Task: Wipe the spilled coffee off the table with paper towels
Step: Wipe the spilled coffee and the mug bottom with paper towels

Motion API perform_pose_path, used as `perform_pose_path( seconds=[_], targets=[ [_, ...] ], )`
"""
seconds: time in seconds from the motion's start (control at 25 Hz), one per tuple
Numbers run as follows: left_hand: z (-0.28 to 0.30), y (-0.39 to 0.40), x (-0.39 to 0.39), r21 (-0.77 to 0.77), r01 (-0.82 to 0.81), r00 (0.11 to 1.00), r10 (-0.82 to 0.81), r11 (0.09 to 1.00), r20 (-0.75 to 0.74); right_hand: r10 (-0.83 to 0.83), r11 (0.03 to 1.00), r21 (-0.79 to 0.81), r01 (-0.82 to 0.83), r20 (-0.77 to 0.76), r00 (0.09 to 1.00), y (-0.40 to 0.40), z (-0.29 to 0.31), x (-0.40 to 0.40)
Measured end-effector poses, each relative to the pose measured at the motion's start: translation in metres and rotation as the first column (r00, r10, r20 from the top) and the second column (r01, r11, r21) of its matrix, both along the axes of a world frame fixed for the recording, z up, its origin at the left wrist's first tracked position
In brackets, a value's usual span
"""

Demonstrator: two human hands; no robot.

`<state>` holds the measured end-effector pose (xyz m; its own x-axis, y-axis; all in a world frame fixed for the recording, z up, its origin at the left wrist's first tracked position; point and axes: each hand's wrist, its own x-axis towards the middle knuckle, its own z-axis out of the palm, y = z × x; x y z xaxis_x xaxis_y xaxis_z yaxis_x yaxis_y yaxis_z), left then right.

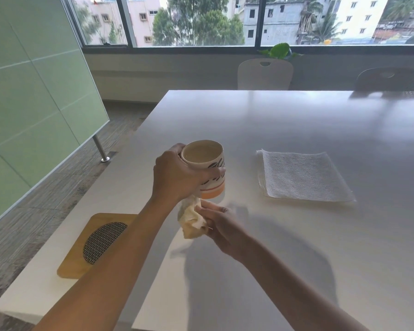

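Both forearms reached in from six o'clock: the right hand (221, 223) pinched a coffee-stained paper towel (191, 220) under the mug (207, 168), gripped and raised by the left hand (177, 175). No spill showed on the table (285, 259); wiping looked nearly finished. Clean paper towels (301, 176) lay at three o'clock.

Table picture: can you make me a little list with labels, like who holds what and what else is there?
left hand: grips the cup, lifted off the table
right hand: grips a crumpled, stained paper towel just below the cup
cup contents: light brown drink inside
clean towels: flat folded stack on the table, right of the cup
wooden board: at the table's left edge, with a mesh patch
spill: none clearly visible
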<state>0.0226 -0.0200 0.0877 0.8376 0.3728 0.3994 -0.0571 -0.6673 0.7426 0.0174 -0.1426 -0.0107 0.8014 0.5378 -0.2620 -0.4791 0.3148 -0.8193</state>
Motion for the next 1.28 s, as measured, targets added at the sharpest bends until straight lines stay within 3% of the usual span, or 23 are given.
perform_pose_path(
  seconds=[0.16, 0.28, 0.44, 0.84, 1.28],
  targets=[
    [0.001, 0.002, -0.002, 0.002, 0.026, 0.999, -0.026, 1.000, -0.026, 0.193, 0.981, 0.013, -0.192, -0.017, 0.981, -0.011, 0.006, 0.022],
    [0.003, 0.003, -0.005, 0.007, 0.062, 0.997, -0.062, 0.998, -0.042, 0.236, 0.971, 0.065, -0.232, -0.072, 0.969, -0.020, 0.007, 0.035],
    [0.008, 0.002, -0.011, 0.035, 0.125, 0.991, -0.123, 0.992, -0.053, 0.282, 0.957, 0.069, -0.280, -0.014, 0.959, -0.024, 0.005, 0.040],
    [0.009, 0.007, -0.016, 0.037, 0.146, 0.988, -0.144, 0.989, -0.047, 0.225, 0.962, 0.139, -0.237, 0.093, 0.970, -0.053, 0.010, 0.050],
    [0.000, 0.011, -0.009, 0.009, 0.038, 0.999, -0.038, 0.999, 0.013, 0.025, 0.996, 0.086, -0.032, 0.085, 0.996, -0.051, 0.004, 0.022]
  ],
)
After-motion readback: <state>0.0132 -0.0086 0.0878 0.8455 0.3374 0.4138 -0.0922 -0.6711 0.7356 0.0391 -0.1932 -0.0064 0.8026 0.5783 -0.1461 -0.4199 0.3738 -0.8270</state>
